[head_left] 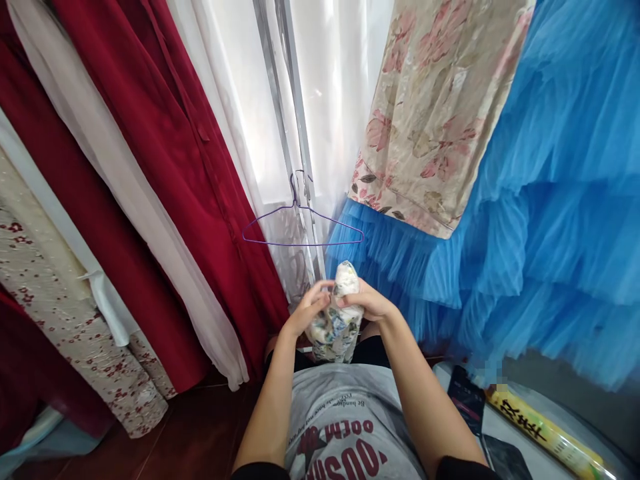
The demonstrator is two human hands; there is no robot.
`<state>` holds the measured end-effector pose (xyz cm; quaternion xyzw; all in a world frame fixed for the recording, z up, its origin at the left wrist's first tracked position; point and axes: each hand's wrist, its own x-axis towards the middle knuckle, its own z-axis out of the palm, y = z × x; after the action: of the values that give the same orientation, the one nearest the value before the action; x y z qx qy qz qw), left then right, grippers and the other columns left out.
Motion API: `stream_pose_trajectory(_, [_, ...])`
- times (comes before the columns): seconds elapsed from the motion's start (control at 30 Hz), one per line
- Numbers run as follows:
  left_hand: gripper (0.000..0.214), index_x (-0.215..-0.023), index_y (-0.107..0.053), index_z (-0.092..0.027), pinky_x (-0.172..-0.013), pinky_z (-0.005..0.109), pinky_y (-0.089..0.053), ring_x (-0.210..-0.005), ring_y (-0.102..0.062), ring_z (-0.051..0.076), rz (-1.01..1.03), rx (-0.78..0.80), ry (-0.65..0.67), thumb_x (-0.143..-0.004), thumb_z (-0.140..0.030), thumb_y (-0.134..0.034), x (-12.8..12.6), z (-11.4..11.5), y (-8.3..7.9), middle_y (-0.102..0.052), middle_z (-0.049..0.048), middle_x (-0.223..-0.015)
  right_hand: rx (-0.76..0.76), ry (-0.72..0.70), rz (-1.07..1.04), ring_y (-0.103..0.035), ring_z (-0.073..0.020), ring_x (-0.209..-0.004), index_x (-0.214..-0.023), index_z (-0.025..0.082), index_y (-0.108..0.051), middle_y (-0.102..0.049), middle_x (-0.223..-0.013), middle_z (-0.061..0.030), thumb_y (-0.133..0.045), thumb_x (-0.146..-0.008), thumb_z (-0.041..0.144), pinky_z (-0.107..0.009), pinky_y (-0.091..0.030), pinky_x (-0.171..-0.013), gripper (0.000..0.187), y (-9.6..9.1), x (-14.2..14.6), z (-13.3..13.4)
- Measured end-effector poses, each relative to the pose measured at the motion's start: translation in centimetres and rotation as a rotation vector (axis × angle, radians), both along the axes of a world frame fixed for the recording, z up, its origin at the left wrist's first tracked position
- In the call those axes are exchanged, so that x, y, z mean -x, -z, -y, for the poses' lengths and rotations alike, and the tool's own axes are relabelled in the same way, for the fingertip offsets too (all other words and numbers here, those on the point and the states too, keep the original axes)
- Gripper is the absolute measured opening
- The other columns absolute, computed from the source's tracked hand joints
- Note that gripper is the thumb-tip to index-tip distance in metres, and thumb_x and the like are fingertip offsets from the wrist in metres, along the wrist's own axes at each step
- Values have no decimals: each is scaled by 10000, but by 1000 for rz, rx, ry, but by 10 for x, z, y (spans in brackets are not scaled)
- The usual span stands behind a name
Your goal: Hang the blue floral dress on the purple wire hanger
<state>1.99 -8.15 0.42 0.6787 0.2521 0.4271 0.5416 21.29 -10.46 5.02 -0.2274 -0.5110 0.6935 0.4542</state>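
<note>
A bunched piece of white cloth [338,337] printed in blue, green and yellow is held up close in front of my body, over my lap. My left hand [311,308] grips it from the left, thumb on the near face. On the other side, my right hand [371,300] pinches it near the top, thumb lying across the front. The cloth's upper end sticks up above both hands. What kind of garment or item it is cannot be made out. Just beyond it hangs a purple wire hanger [320,245], with nothing on it.
Dark red curtains [165,153] and a flowered fabric [85,320] hang on the left. Ahead stand metal poles [295,113] before white drapes. To the right hang a floral panel [430,113] and ruffled blue tulle [560,227]. A yellow packet [550,433] lies at lower right.
</note>
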Motion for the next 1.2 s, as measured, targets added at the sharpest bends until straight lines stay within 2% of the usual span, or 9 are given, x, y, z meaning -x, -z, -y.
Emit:
stream_pose_trajectory(0.13, [446, -1040, -725, -146, -797, 315, -495, -856, -655, 222, -392, -14, 91, -837, -544, -732, 14, 12, 37, -701, 71, -902, -50, 79, 99, -611, -150, -590, -759, 138, -665, -677, -691, -11, -830, -529, 148, -261, -494, -592, 284, -18, -41, 14])
stream_pose_trajectory(0.23, [515, -1206, -691, -195, -838, 328, -507, -897, -667, 229, -469, -34, 79, -775, -446, -817, 15, 22, 42, -705, 76, -951, -68, 38, 210, -587, -147, -602, -804, 145, -686, -668, -718, -6, -809, -552, 160, -254, -476, -583, 281, -25, -60, 36])
stream_pose_trajectory(0.37, [747, -1417, -555, -256, -1023, 350, -457, -1224, -586, 281, -295, -190, 25, -732, -305, -852, -11, 39, 20, -614, 130, -1352, -185, -157, 450, -551, -139, -633, -827, 167, -689, -655, -755, 2, -758, -668, 181, -236, -449, -592, 174, -28, -62, 67])
stream_pose_trajectory(0.57, [173, -911, -709, -152, -709, 258, -466, -756, -582, 160, -447, -100, 218, -774, -254, -735, -35, 56, -12, -674, 10, -843, -492, 175, 739, -510, -154, -671, -840, 197, -677, -644, -757, -10, -643, -891, 284, -239, -416, -594, 107, -27, -71, 74])
stream_pose_trajectory(0.77, [273, -771, -583, -165, -651, 227, -418, -711, -542, 133, -301, -116, 110, -772, -355, -779, -9, 29, -42, -580, -17, -747, -247, -190, 568, -552, -143, -619, -865, 151, -727, -673, -743, -21, -767, -812, 427, -251, -441, -593, 284, -9, -70, 59])
stream_pose_trajectory(0.87, [321, -926, -662, -173, -704, 252, -453, -776, -591, 165, -423, -95, 222, -766, -421, -789, 3, 12, -34, -649, 12, -849, -101, 21, 308, -631, -195, -661, -807, 144, -751, -710, -746, -66, -782, -741, 432, -306, -503, -670, 297, -6, -59, 49])
stream_pose_trajectory(1.0, [306, -709, -673, -178, -565, 233, -358, -597, -502, 134, -688, -251, 51, -690, -446, -822, 30, -10, 3, -581, -21, -635, 60, 393, -4, -619, -216, -601, -739, 179, -731, -696, -682, -64, -727, -602, 323, -346, -518, -635, 199, -13, -72, 19])
stream_pose_trajectory(1.1, [354, -587, -610, -181, -532, 227, -304, -527, -418, 108, -732, -342, -39, -702, -447, -814, 57, -21, 16, -478, -48, -534, 1, 440, 83, -551, -187, -505, -649, 174, -690, -647, -590, -48, -712, -528, 253, -311, -452, -523, 146, -19, -99, -17])
stream_pose_trajectory(1.2, [396, -543, -583, -189, -604, 245, -379, -554, -443, 129, -586, -477, -163, -754, -446, -800, 76, -21, -1, -481, -33, -542, -179, 562, 293, -489, -153, -470, -533, 164, -640, -589, -511, -24, -727, -521, 250, -271, -379, -481, 124, -32, -118, -61])
